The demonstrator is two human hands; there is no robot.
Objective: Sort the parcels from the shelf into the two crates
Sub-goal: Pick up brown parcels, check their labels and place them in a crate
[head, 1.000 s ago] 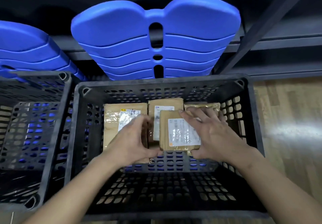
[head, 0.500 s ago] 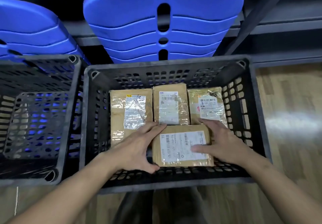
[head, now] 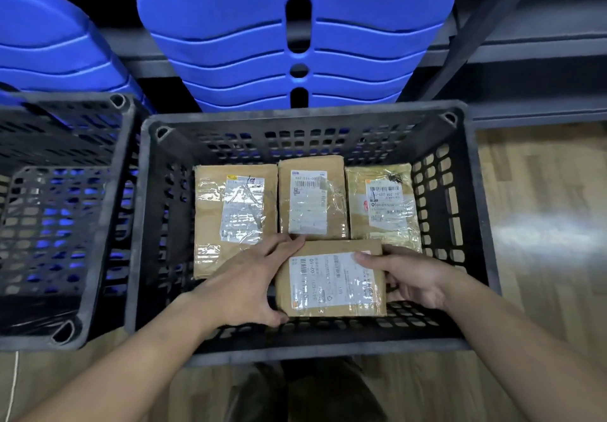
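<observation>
Seen from above, a black slatted crate [head: 59, 103] stood on the left with no parcels visible inside. Touching its side, a second black crate [head: 295, 117] held four brown taped parcels. Three lay flat in a row along the far wall: a left parcel [head: 230, 211], a middle parcel [head: 312, 198] and a right parcel [head: 382, 205], each with a white label facing up. A front parcel [head: 331, 280] lay just before them, near the crate's closer wall. The left hand [head: 249, 283] gripped its left edge, fingers along the far corner and thumb hooked at the near corner. The right hand [head: 410, 277] held its right edge, thumb on the label; the fingers seemed tucked beneath, though they were hidden. Stacked blue plastic pieces [head: 295, 44] sat on the shelf behind. A wooden floor [head: 542, 224] lay to the right.
</observation>
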